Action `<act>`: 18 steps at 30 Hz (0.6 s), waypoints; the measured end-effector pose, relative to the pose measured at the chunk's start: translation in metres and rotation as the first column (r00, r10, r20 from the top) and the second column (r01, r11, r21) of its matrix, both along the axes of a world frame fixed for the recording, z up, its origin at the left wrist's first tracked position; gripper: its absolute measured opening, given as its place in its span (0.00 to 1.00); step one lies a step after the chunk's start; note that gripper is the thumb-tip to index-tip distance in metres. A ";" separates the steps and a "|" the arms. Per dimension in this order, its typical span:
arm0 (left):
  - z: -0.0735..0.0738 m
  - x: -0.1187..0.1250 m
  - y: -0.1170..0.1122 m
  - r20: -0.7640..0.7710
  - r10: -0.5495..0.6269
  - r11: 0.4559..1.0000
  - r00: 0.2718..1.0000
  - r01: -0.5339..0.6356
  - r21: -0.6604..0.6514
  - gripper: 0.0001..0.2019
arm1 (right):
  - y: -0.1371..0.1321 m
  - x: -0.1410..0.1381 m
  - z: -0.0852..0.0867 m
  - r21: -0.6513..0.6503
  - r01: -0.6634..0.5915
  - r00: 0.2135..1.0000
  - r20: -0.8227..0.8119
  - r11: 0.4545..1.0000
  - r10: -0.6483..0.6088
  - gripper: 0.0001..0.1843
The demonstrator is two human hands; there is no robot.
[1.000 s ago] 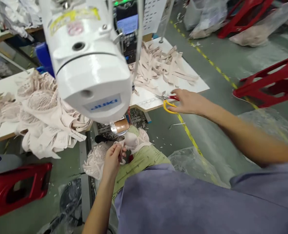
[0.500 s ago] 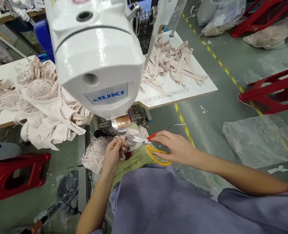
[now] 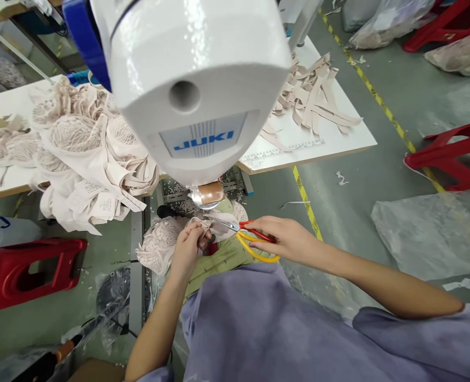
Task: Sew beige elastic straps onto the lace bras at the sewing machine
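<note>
My left hand [image 3: 187, 248] pinches the edge of a pale pink lace garment [image 3: 161, 244] that lies on my lap, just below the sewing machine's foot [image 3: 210, 194]. My right hand [image 3: 288, 240] grips scissors [image 3: 250, 240] with one red and one yellow handle. The blades point left and their tips reach the fabric at my left fingers. The big white JUKI sewing machine head [image 3: 190, 85] hangs over both hands and hides part of the garment.
A heap of pink lace garments [image 3: 79, 154] covers the left table. Cut fabric strips [image 3: 314, 98] lie on the white table [image 3: 338, 143] at right. Red plastic stools [image 3: 23, 273] [image 3: 450, 156] stand on the floor. Clear plastic bags [image 3: 429, 233] lie at right.
My right hand picked the scissors up from the white table's edge and brought them down to the fabric held by my left hand. The camera has tilted closer under the machine.
</note>
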State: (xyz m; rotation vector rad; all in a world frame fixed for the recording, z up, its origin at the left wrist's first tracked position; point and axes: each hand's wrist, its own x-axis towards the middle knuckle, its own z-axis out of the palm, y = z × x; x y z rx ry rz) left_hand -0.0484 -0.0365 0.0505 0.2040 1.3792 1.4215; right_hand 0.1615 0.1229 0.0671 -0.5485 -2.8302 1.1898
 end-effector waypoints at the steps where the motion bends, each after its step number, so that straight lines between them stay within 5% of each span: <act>1: 0.000 -0.001 0.000 0.013 0.009 1.000 1.000 -0.009 0.005 0.13 | -0.001 0.002 -0.001 -0.012 0.038 0.999 0.001 0.999 -0.038 0.18; 7: -0.004 -0.004 -0.001 0.017 0.060 0.998 0.998 -0.060 0.017 0.17 | -0.011 0.001 -0.002 -0.098 0.088 0.996 -0.015 0.991 -0.090 0.26; 18: -0.005 -0.007 -0.009 -0.246 -0.001 1.000 0.969 0.001 -0.001 0.15 | -0.018 -0.036 0.001 -0.151 0.070 0.997 0.021 0.986 -0.068 0.22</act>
